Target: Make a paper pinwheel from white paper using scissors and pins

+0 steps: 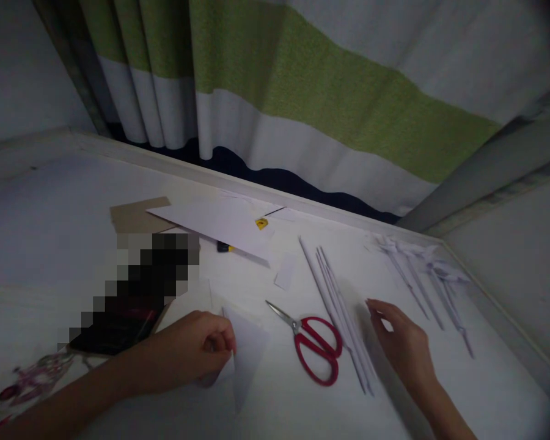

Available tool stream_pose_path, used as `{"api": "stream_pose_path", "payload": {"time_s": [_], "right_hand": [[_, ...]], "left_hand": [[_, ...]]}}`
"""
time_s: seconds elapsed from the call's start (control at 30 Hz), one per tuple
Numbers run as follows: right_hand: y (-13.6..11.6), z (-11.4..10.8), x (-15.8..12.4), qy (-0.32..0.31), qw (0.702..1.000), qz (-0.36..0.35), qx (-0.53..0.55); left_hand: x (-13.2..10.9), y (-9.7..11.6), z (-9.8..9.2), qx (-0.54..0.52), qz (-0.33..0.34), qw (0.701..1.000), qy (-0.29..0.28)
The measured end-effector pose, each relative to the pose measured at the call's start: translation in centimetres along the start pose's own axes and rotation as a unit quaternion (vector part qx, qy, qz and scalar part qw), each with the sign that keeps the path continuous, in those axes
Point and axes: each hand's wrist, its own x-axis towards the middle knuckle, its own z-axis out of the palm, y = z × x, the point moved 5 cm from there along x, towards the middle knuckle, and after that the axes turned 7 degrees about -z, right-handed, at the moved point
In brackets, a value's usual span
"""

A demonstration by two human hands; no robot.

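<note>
Fingers of the left hand (pixel 197 351) are curled together, pinching a thin, pointed piece of folded white paper (pixel 247 354) flat against the smooth white tabletop (pixel 50 232) near its front edge. The right hand (pixel 406 345) hovers with fingers spread apart and holds nothing, just beside a bundle of about four slim rolled paper sticks (pixel 343 311). Between the hands lies one pair of scissors (pixel 314 345), steel blades and glossy red loop handles. Farther right, toward the tabletop's right edge, lie several stemmed paper shapes (pixel 421 269), their count unclear. Farther back rest one flat white sheet (pixel 215 223) and one brown cardboard piece (pixel 135 215). Behind hangs a pleated green-and-white curtain (pixel 302 91).
</note>
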Motion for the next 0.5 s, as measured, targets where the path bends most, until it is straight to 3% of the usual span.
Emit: {"api": "stream_pose_path", "payload": {"time_s": [0.17, 0.3, 0.5], "right_hand": [[2.1, 1.1, -0.8, -0.069, 0.998, 0.0, -0.015], [1.0, 0.3, -0.5, -0.072, 0.995, 0.036, -0.056], [-1.0, 0.8, 0.2, -0.141, 0.984, 0.063, -0.091]], "left_hand": [[0.2, -0.2, 0.3, -0.016, 0.006, 1.0, -0.022], [0.4, -0.2, 0.3, -0.039, -0.002, 0.998, -0.039], [0.5, -0.2, 0.4, -0.063, -0.011, 0.996, -0.058]]}}
